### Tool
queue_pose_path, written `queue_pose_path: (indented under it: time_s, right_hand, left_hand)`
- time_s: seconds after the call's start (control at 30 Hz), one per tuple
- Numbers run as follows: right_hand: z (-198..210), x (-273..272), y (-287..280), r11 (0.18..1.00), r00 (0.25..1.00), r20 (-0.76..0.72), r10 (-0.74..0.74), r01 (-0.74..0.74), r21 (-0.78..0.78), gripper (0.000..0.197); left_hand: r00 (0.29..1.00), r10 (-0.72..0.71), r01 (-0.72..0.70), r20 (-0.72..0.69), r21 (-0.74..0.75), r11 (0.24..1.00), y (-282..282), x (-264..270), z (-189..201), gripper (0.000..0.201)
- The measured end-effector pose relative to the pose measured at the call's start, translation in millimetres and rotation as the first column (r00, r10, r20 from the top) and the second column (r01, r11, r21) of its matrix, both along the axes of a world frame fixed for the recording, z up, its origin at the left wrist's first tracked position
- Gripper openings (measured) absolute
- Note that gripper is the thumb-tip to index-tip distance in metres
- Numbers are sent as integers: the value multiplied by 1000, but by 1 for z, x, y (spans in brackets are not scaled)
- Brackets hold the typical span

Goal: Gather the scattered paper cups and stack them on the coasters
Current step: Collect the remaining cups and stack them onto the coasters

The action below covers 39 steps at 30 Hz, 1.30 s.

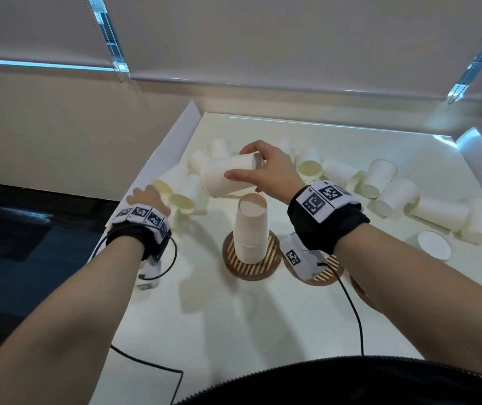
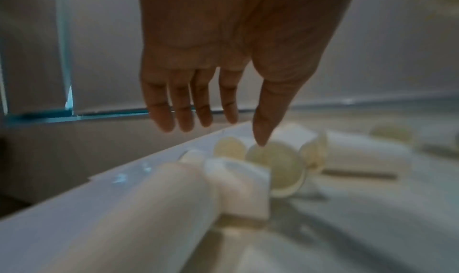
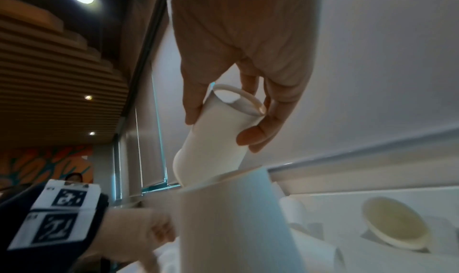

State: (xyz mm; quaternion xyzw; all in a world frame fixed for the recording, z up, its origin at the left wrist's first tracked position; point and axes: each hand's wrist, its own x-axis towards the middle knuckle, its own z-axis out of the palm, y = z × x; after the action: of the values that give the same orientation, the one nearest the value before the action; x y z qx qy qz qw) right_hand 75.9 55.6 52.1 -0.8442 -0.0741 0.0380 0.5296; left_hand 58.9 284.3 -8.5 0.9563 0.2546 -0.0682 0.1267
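Note:
My right hand (image 1: 258, 168) grips a white paper cup (image 1: 228, 175) by its base end, tilted on its side just above and behind the stack of upside-down cups (image 1: 250, 229) on the striped wooden coaster (image 1: 235, 263). In the right wrist view the held cup (image 3: 218, 139) hangs just over the stack's top (image 3: 233, 208). My left hand (image 1: 146, 197) hovers with straight fingers (image 2: 181, 108) over the cups lying at the left (image 1: 181, 201), (image 2: 275, 165), holding nothing. A second coaster (image 1: 327, 273) lies partly under my right wrist.
Several loose cups (image 1: 379, 176) lie scattered along the back and right of the white table (image 1: 233, 325). One cup (image 1: 434, 244) stands upside down at the right. A low white wall (image 1: 175, 133) edges the table's left side. Cables trail from both wrists.

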Motion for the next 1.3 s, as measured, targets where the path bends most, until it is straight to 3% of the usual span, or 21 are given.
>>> queue_pose_path:
  time_s: [0.1, 0.2, 0.33, 0.4, 0.47, 0.63, 0.7, 0.8, 0.9, 0.93, 1.0, 1.07, 1.2, 1.3]
  right_hand:
    - [4, 0, -8, 1000, 1000, -21, -7, 7, 19, 49]
    - [5, 0, -12, 999, 999, -38, -32, 34, 40, 50]
    - [3, -1, -17, 996, 997, -60, -58, 62, 62, 48]
    - [0, -1, -21, 995, 996, -63, -68, 73, 69, 47]
    - [-2, 0, -25, 994, 995, -43, -92, 94, 64, 47]
    - [3, 2, -30, 988, 989, 24, -148, 147, 44, 53]
    - [10, 0, -29, 986, 985, 62, -160, 156, 60, 52]
    - [21, -6, -23, 986, 975, 156, -159, 148, 74, 52]
    - [29, -14, -18, 990, 950, 284, -128, 137, -14, 61]
    - [32, -17, -18, 992, 947, 302, -109, 125, -34, 64]
    - [37, -25, -18, 987, 946, 320, -54, 99, -127, 68]
    - [38, -32, -18, 954, 947, 322, 15, 84, -289, 68]
    - [30, -39, -13, 829, 939, 305, 157, 42, -557, 67]
    - [17, -39, -11, 733, 955, 208, 210, -13, -681, 70]
  left_hand:
    - [920, -44, 149, -389, 243, 959, -3, -23, -11, 74]
    - [906, -37, 148, -421, 235, 961, 0, -28, -31, 81]
    - [908, -60, 178, -414, 252, 951, 9, -28, -47, 57]
    - [930, -90, 164, -357, 182, 970, 6, -27, -46, 42]
    - [973, -99, 119, -209, 84, 989, 2, -22, -39, 23]
    - [983, -3, 31, 183, -151, 988, -24, 2, 15, 54]
    - [940, 119, 28, 321, -418, 908, -40, 9, 44, 52]
    - [922, 270, 40, 277, -762, 647, -70, 10, 72, 36]
    - [956, 234, 69, 180, -907, 416, -95, 2, 83, 39]
    - [964, 210, 71, 162, -920, 385, -101, -1, 82, 42]
    - [981, 133, 71, 143, -898, 435, -109, -6, 74, 46]
    - [989, 75, 62, 124, -829, 556, -112, -10, 66, 39]
    - [982, -86, 173, 170, -604, 778, -110, -14, 49, 33]
    - [968, -142, 220, 208, -425, 878, -105, -16, 40, 24]
